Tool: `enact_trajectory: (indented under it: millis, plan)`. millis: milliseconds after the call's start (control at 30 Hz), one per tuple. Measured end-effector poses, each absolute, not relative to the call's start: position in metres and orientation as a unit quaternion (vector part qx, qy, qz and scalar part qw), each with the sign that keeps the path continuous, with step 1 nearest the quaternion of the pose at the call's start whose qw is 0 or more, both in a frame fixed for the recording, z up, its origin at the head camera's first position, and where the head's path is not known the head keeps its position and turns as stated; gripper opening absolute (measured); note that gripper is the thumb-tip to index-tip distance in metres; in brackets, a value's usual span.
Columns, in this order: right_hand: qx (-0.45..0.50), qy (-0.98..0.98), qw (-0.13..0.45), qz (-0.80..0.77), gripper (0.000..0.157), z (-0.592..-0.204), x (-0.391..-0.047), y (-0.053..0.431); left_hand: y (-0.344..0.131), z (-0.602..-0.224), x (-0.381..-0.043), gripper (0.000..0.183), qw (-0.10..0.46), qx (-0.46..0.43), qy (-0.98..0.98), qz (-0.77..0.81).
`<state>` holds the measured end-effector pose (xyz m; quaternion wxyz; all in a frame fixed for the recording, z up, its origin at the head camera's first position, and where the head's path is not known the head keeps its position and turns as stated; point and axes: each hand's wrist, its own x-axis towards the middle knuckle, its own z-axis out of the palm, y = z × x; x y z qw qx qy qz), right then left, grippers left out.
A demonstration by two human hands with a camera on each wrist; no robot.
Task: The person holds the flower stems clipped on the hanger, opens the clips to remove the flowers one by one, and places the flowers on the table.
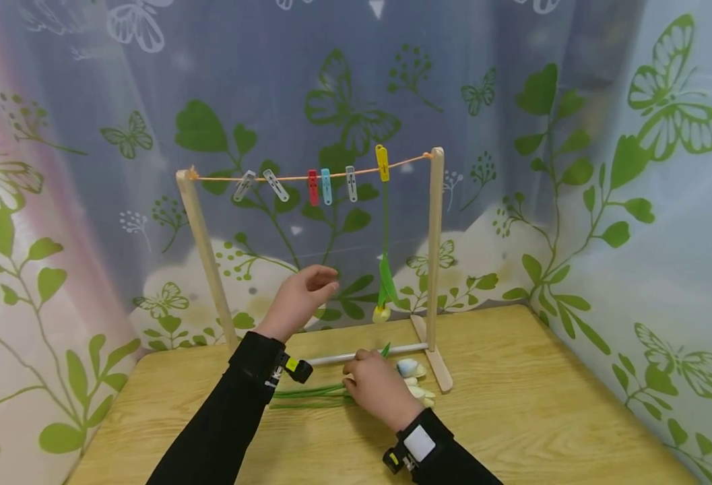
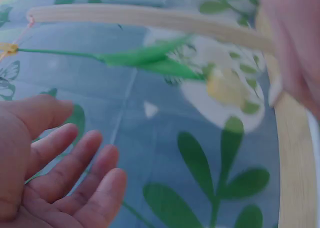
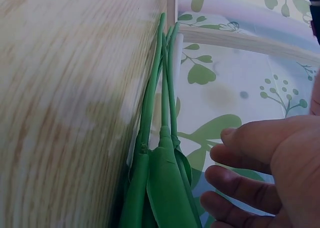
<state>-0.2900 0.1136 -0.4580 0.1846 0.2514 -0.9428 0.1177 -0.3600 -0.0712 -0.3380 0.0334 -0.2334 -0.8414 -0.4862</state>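
An artificial yellow tulip (image 1: 387,279) hangs head down from a yellow clothespin (image 1: 382,163) on an orange cord. My left hand (image 1: 300,296) is in the air to the left of it; in the left wrist view its fingers are loosely bent and hold nothing. On the table lie several more artificial tulips with green stems (image 3: 172,183), their blue and pale heads (image 1: 410,368) to the right. My right hand (image 1: 380,391) is over these tulips. From the right wrist, its loosely bent fingers (image 3: 240,188) appear beside the leaves, with nothing gripped between them.
A wooden stand with left post (image 1: 207,249) and right post (image 1: 435,249) carries the cord. Red (image 1: 313,187), blue (image 1: 327,186) and grey (image 1: 351,183) clothespins are on it, among others. A white bar (image 1: 337,358) joins the posts low down. Patterned curtains surround the wooden table (image 1: 531,404).
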Motion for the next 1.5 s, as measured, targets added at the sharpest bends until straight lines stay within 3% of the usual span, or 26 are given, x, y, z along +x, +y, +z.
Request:
enact_trajectory:
  millis: [333,667,1100,1500]
  plan:
    - [0.258,-0.940,0.180,0.127,0.011,-0.459,-0.292,0.112,-0.033,-0.297,-0.376,0.047,0.080,-0.259,-0.780,-0.564]
    - [0.264,-0.937,0.186,0.133,0.006,-0.460,-0.291,0.113,0.014,-0.249,-0.368,0.045,0.034,-0.228,-0.698,-0.678]
    - [0.276,-0.932,0.199,0.126,0.009,-0.463,-0.288,0.112,0.051,-0.249,-0.408,0.037,0.011,-0.213,-0.594,-0.776]
    - [0.283,-0.930,0.193,0.132,0.010,-0.464,-0.289,0.110,0.056,-0.241,-0.411,0.033,0.010,-0.202,-0.554,-0.807]
